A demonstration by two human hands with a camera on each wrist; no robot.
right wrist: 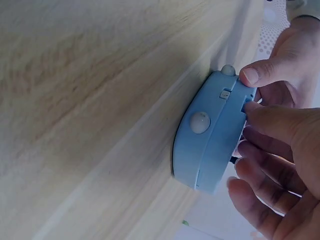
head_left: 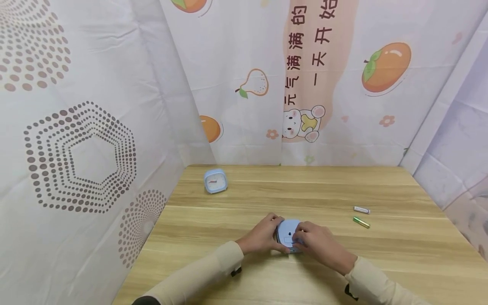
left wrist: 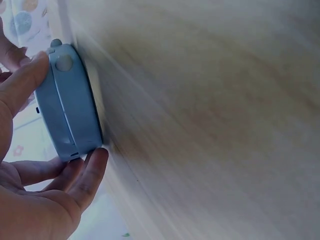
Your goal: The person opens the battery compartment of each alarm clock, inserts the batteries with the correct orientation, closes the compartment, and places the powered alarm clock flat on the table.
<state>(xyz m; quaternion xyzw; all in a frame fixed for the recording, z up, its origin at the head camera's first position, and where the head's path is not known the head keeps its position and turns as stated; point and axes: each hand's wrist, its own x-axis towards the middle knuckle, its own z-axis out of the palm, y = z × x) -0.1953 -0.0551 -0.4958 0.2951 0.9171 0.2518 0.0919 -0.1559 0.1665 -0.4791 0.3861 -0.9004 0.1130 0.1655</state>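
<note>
A light blue alarm clock (head_left: 286,227) lies face down on the wooden table, its back turned up. My left hand (head_left: 264,235) grips its left side, with the thumb and fingers spread round the rim in the left wrist view. Over the right part of the back, my right hand (head_left: 319,244) bends its fingers. In the right wrist view its thumb presses at a notch on the edge of the clock (right wrist: 212,140), beside the left thumb. Two rounded pale feet (right wrist: 200,122) stick out from the rim. What the right fingertips pinch is partly hidden.
A second light blue clock (head_left: 215,181) stands at the back left, its white dial showing. To the right lie a white battery (head_left: 361,209) and a green battery (head_left: 361,222). Printed curtains (head_left: 236,127) hang behind the table (head_left: 213,220) and along its sides.
</note>
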